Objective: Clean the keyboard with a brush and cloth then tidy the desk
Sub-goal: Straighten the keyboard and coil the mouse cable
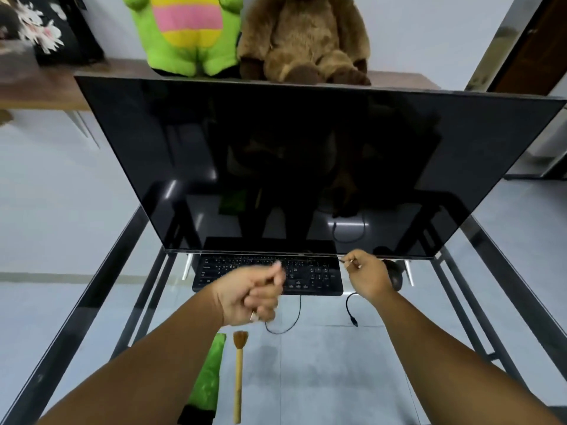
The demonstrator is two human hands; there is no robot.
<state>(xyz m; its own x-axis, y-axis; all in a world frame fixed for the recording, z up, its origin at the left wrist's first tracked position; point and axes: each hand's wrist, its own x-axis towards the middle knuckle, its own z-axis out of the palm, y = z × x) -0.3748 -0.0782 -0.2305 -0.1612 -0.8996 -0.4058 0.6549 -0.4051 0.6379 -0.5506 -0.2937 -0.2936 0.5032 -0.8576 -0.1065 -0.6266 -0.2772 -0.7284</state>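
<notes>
Head view: left hand [250, 294] curled, blurred, holding nothing visible; right hand [368, 276] pinches something thin above flat black keyboard [319, 276]; wooden bristle brush [238, 372] beside crinkled green cloth [208, 378] on glass desk [322, 378].

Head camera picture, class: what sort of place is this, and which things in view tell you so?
Probably a home computer desk in a bedroom or study. A large dark monitor stands on a glass-topped desk with a black keyboard below it, and two plush toys sit on a shelf behind.
</notes>
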